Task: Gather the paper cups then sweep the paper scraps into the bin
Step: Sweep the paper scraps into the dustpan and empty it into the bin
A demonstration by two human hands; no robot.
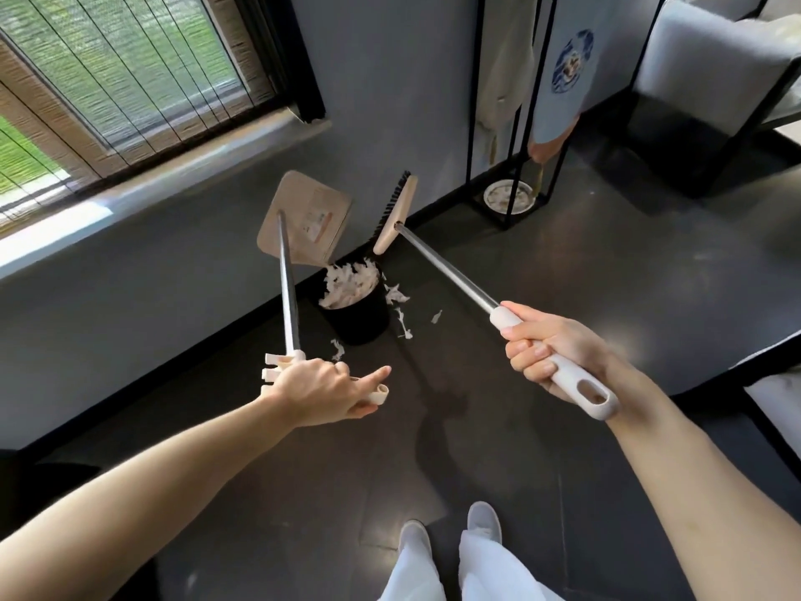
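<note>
My left hand point(323, 394) grips the handle end of a long-handled beige dustpan point(303, 223), with the forefinger stretched out. The pan is tipped up over a black bin point(362, 316) by the wall. White paper scraps point(349, 281) fill the bin's top. A few more scraps point(401, 314) lie on the dark floor right of and in front of the bin. My right hand point(548, 349) grips the white handle of a broom; its beige head point(396, 216) with black bristles is raised beside the pan, above the bin. No paper cups are in view.
A grey wall with a window and a sill runs along the left. A black metal rack point(516, 123) with hanging cloth and a round white dish point(508, 197) at its foot stands behind the bin. A grey chair point(702, 80) is at the right. My feet point(450, 531) stand on the dark floor.
</note>
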